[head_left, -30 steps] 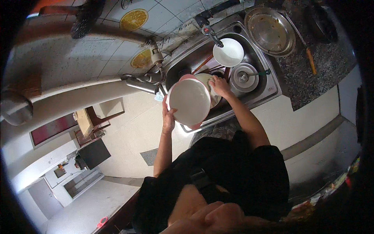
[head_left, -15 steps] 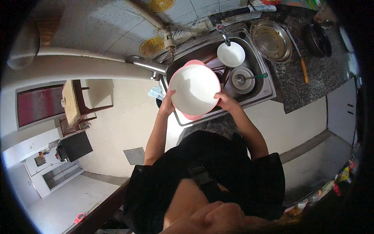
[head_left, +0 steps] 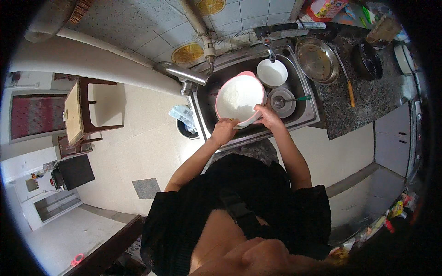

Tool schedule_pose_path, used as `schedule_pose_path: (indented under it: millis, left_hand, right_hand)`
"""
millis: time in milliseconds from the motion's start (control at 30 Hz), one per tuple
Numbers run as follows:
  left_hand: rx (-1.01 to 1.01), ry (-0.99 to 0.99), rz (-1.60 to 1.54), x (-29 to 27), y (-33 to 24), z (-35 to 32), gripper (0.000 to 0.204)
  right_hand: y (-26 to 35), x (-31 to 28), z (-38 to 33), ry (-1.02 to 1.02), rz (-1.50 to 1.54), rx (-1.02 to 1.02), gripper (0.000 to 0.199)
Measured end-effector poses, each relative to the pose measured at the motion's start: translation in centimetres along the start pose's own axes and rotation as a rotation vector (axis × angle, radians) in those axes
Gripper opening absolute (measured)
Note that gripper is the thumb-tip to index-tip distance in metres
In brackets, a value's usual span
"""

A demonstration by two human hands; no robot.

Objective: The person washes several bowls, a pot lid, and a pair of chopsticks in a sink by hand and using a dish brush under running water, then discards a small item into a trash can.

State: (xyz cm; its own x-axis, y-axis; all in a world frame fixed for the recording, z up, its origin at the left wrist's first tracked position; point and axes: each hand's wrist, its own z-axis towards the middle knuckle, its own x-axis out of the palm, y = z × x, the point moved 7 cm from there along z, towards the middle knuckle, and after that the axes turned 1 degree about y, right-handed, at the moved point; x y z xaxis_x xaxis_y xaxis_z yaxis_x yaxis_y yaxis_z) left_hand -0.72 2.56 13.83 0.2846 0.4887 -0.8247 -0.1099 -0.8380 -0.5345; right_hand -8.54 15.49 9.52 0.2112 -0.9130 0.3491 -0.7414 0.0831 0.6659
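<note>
A large white bowl with a pink rim and pink tab handles (head_left: 239,94) is tilted over the left part of the metal sink. My right hand (head_left: 270,117) grips its near right edge, thumb over the rim. At the near rim, my left hand (head_left: 224,131) is closed on the edge, its fingers bent. A small yellowish patch shows by those fingers; I cannot make out what it is. Behind the bowl, a smaller white bowl (head_left: 272,72) sits under the faucet (head_left: 268,49). To its front lie stacked bowls (head_left: 282,105) with a green-handled ladle (head_left: 299,98) across them.
The sink's steel rim (head_left: 314,110) borders a dark stone counter (head_left: 340,115). On the counter are a round metal pan (head_left: 317,62), an orange-handled utensil (head_left: 351,94) and a black pot (head_left: 367,62). A bin with a plastic bag (head_left: 185,119) stands left of the sink.
The large bowl has shifted right and tilted. My left hand has moved from its left side to the near rim, while my right hand keeps its hold. The whole view has shifted slightly.
</note>
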Motion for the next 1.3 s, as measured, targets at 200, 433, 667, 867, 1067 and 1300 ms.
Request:
schedule_pose_path:
  millis: [200,433,667,867,1067,1300]
  left_hand:
    - [0.037,-0.03,-0.352,-3.1,0.6,0.2,0.018]
    - [-0.364,-0.133,-1.179,-3.3,6.1,0.4,0.025]
    - [-0.483,-0.323,-1.205,-4.7,7.9,-0.2,0.039]
    - [-0.51,-0.367,-1.209,-6.1,9.2,0.3,0.048]
    - [-0.504,-0.414,-1.297,-6.4,8.5,1.0,0.039]
    - [-0.493,-0.267,-1.038,-6.0,7.3,3.2,0.038]
  right_hand:
    - [-0.8,1.2,1.8,0.232,0.12,0.36,0.072]
    - [-1.6,0.1,8.4,0.231,0.016,0.075,0.056]
    - [-10.0,2.5,12.9,-0.25,-1.58,-0.503,0.041]
    - [-16.2,-0.7,17.4,-0.325,-1.468,-0.425,0.03]
    - [-5.7,1.0,8.8,0.209,-0.693,-0.274,0.018]
    - [6.1,8.5,-4.1,-0.004,-0.84,-1.009,0.026]
